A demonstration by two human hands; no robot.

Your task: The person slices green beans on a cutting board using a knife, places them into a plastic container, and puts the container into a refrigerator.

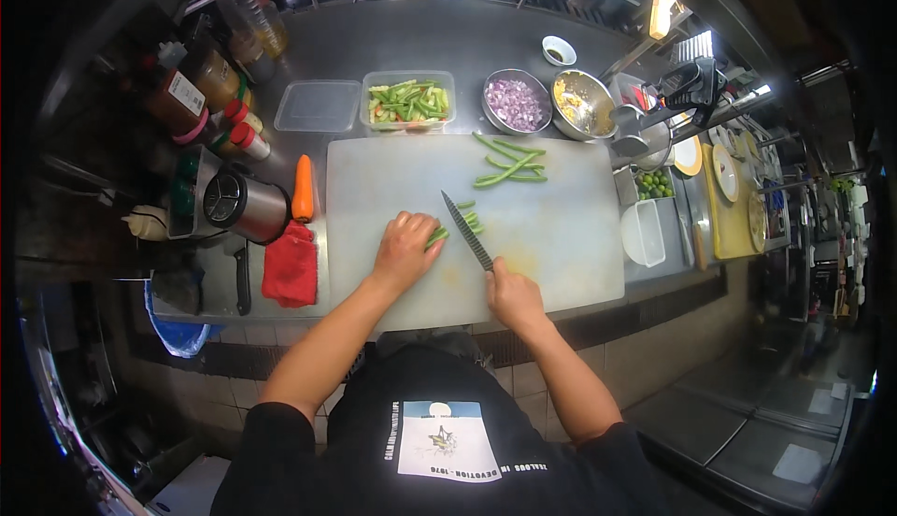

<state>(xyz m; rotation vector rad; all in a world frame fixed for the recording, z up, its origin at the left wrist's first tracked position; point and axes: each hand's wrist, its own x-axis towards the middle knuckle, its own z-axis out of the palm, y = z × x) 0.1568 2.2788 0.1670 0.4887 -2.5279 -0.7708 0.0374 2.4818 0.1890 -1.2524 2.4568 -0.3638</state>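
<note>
My right hand is closed round the handle of a kitchen knife with a dark, patterned blade, its tip pointing away and to the left. Under the curled fingers of my left hand lie green beans, pressed against the white cutting board. Cut bean pieces rest just right of the blade. Farther back on the board is a small pile of whole green beans, apart from both hands.
Behind the board stand a plastic container of cut vegetables, a bowl of chopped red onion and a metal bowl. At left are a carrot, a red cloth, a steel-sided appliance and another knife.
</note>
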